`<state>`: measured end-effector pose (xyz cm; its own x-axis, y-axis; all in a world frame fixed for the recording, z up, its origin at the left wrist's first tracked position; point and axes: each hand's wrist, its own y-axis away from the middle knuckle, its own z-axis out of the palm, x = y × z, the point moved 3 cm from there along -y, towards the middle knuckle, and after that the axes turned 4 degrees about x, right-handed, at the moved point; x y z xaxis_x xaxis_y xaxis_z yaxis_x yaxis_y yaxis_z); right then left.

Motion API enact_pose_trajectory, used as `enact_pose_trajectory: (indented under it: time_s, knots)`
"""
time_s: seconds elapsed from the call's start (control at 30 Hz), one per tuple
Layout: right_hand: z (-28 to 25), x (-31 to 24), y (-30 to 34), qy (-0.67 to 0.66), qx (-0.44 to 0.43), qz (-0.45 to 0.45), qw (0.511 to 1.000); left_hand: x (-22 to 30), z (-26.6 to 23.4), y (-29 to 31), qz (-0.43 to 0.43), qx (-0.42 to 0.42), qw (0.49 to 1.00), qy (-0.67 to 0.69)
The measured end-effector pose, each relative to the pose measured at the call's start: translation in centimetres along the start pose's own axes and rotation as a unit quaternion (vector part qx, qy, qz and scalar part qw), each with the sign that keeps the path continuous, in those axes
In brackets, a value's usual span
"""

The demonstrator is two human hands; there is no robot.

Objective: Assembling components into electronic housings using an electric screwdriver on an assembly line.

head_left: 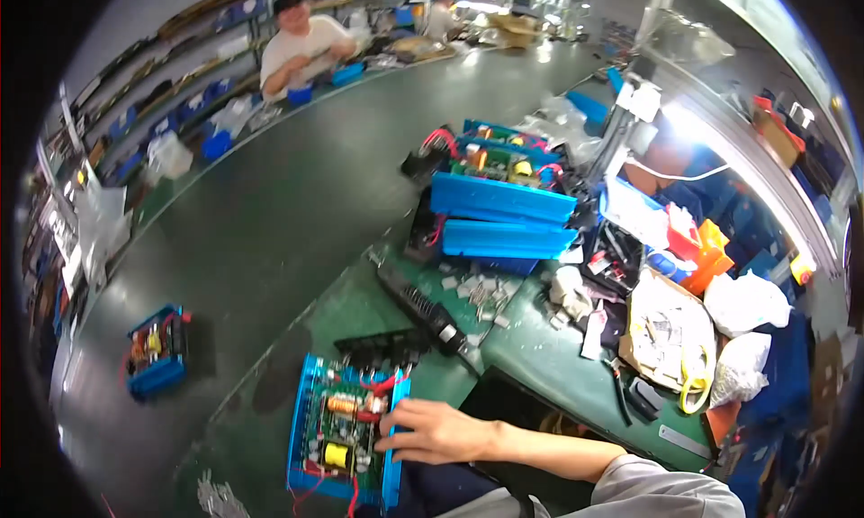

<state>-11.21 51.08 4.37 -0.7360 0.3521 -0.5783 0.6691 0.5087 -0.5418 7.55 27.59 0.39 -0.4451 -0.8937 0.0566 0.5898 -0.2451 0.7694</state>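
Note:
In front of me lies a blue metal housing [294, 432] with a green circuit board [339, 419] inside it. The board carries a yellow-wrapped transformer [337, 454], copper coils and red wires. My right hand [439, 433] reaches in from the right across the housing's right wall. Its fingers are bent and closed together, with the tips down among the parts beside the red wires; whatever they pinch is hidden. My left hand is out of view. Just behind the housing rests a black slotted plate [385, 347].
A black power screwdriver [418, 302] lies behind the housing. Stacked blue housings [504, 203] stand farther back, near loose pale pads [486, 293]. Another blue unit [155, 351] sits at left. A bag of small parts [668, 329] and pliers [621, 392] lie right. One person [306, 45] works across the bench.

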Motion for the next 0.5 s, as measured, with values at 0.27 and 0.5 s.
enact_pose_trajectory:
  time_s: [0.27,0.5]
  knots:
    - [3.5,-2.3,-1.1,0.035,0.053,0.004,0.998,10.3,5.3,2.8,0.454,0.021,0.591,-0.666]
    - [5.9,-2.3,-2.9,0.044,0.08,0.029,0.995,15.7,5.3,1.0,0.597,0.02,0.511,-0.618]
